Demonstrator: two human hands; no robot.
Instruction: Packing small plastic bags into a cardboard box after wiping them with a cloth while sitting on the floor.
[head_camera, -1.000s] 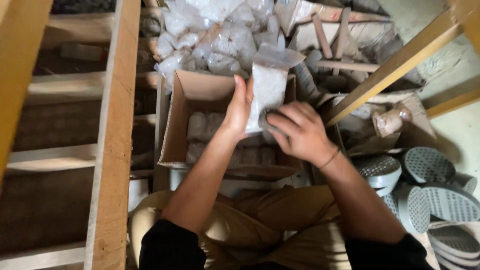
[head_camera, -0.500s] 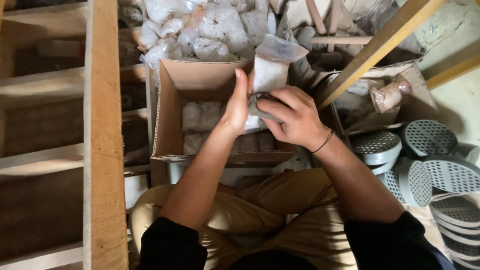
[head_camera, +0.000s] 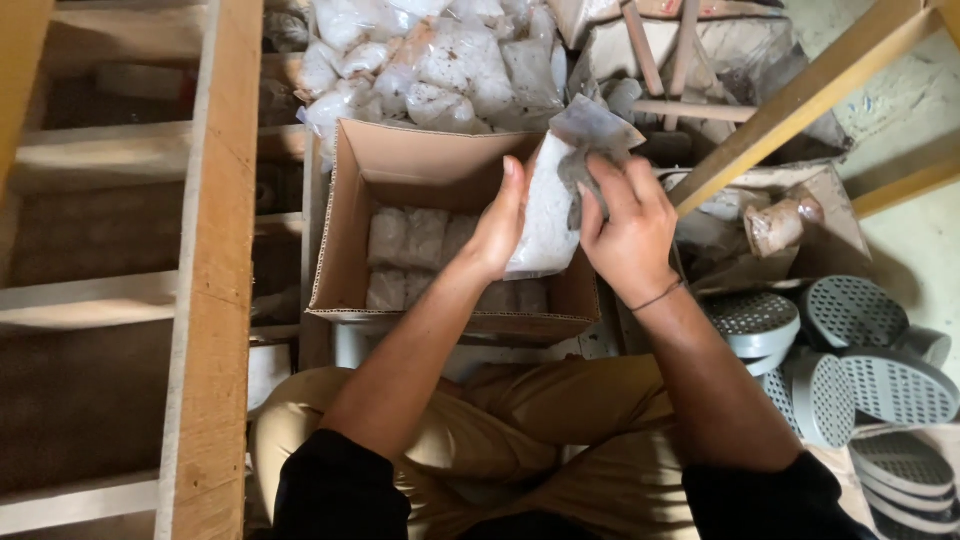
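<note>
A seated person is holding a clear plastic bag of white material (head_camera: 548, 215) upright over an open cardboard box (head_camera: 350, 215), both forearms reaching forward from the lap. The left hand (head_camera: 497, 222) is pressing flat against the bag's left side, fingers straight and together, thumb hidden behind it. The right hand (head_camera: 627, 232) is curling around the bag's right edge, its fingers closing on the crumpled top of the plastic. A thin band (head_camera: 658, 296) is circling the right wrist. Similar filled bags (head_camera: 415, 240) are lying in rows on the box floor just beneath the hands. More filled bags (head_camera: 430, 60) are piling up beyond the box's far wall. A wooden ladder (head_camera: 215, 250) is standing close on the left, while grey perforated round covers (head_camera: 860, 370) are stacking up on the right, under a slanting wooden beam (head_camera: 800, 100).
</note>
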